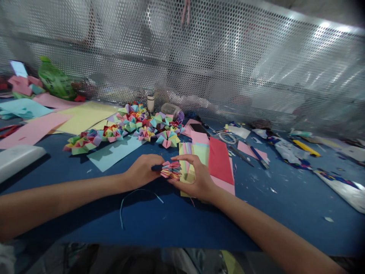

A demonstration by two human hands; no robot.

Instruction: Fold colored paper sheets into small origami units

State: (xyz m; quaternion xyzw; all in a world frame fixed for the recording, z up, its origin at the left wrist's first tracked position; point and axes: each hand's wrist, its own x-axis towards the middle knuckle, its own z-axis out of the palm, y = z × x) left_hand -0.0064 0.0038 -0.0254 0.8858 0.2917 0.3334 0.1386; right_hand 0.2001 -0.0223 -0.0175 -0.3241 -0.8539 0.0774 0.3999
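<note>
Between my hands, a little above the blue table, is a small bundle of folded paper [171,170] in pink, yellow and blue. My left hand [146,169] is closed around its left end, and a dark thing, perhaps a shadowed part, shows by the thumb. My right hand [196,175] curves around the right side, thumb below and index finger above, fingertips at the bundle's edge. Under and behind the right hand lie strips of coloured paper [186,147] and a red sheet [220,160]. A thin blue string [122,209] lies curled on the table in front of my left forearm.
Several folded paper flowers [142,125] sit behind my hands. A light blue sheet [115,154] lies left. Pens, a yellow cutter [306,147], a white cable [227,137] and plastic bags are at right. A perforated metal panel [182,57] closes off the back.
</note>
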